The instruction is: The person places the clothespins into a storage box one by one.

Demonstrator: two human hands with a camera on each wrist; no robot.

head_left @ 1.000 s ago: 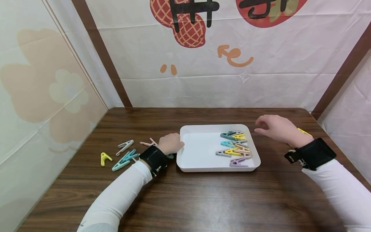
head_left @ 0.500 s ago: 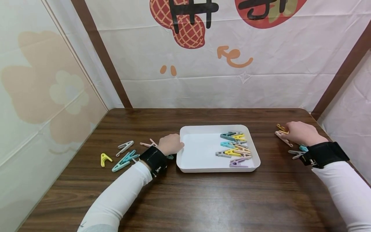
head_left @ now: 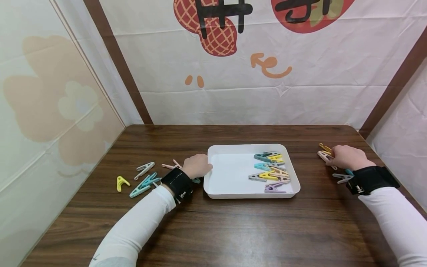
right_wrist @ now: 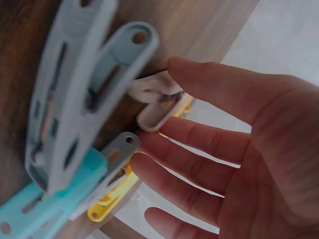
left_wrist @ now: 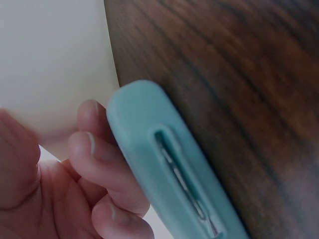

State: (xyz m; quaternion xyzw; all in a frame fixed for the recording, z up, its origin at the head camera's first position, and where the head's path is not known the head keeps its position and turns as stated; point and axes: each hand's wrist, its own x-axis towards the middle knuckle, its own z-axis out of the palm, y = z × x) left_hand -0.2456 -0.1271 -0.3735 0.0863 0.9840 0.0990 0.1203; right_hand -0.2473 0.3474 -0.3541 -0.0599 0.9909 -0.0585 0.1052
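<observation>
My left hand (head_left: 196,165) holds the left rim of the white tray (head_left: 230,195), thumb on one side and curled fingers on the other. A teal clothespin (left_wrist: 144,114) lies close beside those fingers. Inside the tray, several clothespins (head_left: 265,175) in grey, teal, yellow, beige and purple lie along the right side. Over on the right, my right hand (head_left: 348,157) pinches a pale pink clothespin (right_wrist: 152,115) between thumb and index finger, low at the table. Its remaining fingers are spread near a grey clothespin (right_wrist: 117,154) and a yellow one (right_wrist: 112,199).
Left of the tray lie loose clothespins: a yellow one (head_left: 122,183), a grey-white one (head_left: 145,170), teal ones (head_left: 144,185) and a pink one (head_left: 171,165). By my right wrist are a large grey clothespin (right_wrist: 70,94) and a turquoise one (right_wrist: 75,179). A printed curtain hangs behind the table.
My right hand has moved right from beside the tray and down to the clothespins there, and has taken hold of the pale pink one. My left hand stays at the tray's rim.
</observation>
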